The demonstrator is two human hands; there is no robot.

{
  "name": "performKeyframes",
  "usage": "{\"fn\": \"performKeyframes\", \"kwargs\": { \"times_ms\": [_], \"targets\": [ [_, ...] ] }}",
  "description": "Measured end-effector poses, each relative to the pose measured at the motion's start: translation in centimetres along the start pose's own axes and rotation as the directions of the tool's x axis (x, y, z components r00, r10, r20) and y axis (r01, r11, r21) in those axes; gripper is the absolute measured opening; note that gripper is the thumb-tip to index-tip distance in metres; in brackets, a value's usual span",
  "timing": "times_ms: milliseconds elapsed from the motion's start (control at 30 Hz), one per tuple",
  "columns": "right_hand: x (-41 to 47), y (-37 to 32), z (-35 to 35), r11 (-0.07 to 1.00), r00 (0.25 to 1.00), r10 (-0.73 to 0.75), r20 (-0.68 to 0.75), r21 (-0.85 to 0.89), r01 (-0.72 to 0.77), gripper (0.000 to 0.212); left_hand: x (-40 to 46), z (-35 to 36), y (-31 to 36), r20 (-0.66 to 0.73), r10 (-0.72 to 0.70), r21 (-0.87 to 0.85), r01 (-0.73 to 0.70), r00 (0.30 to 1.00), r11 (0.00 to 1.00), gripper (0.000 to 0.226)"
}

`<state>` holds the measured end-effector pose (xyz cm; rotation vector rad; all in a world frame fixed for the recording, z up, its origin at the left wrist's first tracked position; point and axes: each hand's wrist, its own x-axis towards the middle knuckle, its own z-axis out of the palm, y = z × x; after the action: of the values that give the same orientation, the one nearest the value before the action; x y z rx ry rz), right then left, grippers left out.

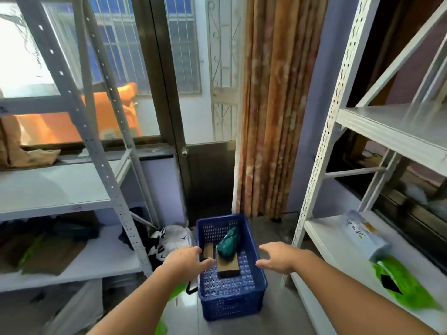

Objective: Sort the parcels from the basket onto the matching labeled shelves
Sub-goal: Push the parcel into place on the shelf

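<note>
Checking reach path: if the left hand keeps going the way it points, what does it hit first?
Probably the small brown box in the basket, just beyond the left hand fingertips. Depth is unclear.

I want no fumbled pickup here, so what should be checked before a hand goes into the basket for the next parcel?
1. Left hand free: ok, open, over the blue basket's left rim.
2. Right hand free: ok, open, holding nothing.
3. Parcels left: ok, a teal bag parcel lies on a brown box; a smaller box sits beside.
4. Top parcel reachable: ok, nothing covers it.
5. Parcel labels readable: cannot tell.
6. Shelf labels readable: cannot tell, too blurred.
</note>
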<state>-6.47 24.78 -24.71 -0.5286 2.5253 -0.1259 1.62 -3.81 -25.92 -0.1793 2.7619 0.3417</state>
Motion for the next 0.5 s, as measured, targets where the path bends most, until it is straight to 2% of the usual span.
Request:
{"fn": "performKeyframes", "kwargs": {
  "times_ms": [167, 300, 500],
  "targets": [
    [5.3, 0.9, -1.7, 0.999, 0.998, -0.050, 0.026, -0.007, 0.050, 0.083, 3.4, -0.2, 0.4, -0.008, -0.058, 0.004, 0.058, 0.998, 0.998, 0.078],
    [9.6, 0.6, -2.6, 0.998, 0.996, -0.061, 0.066, -0.024, 0.062, 0.083, 6.8, -0.4, -0.6, 0.006, -0.075, -0.004, 0.075, 0.997, 0.997, 0.081],
    [16.3, -0.3, -4.5, 0.997, 0.991, -0.074, 0.110, -0.024, 0.078, 0.081, 13.6, -1.4, -3.0, 0.052, -0.082, -0.006, 0.082, 0.995, 0.997, 0.072]
  ]
}}
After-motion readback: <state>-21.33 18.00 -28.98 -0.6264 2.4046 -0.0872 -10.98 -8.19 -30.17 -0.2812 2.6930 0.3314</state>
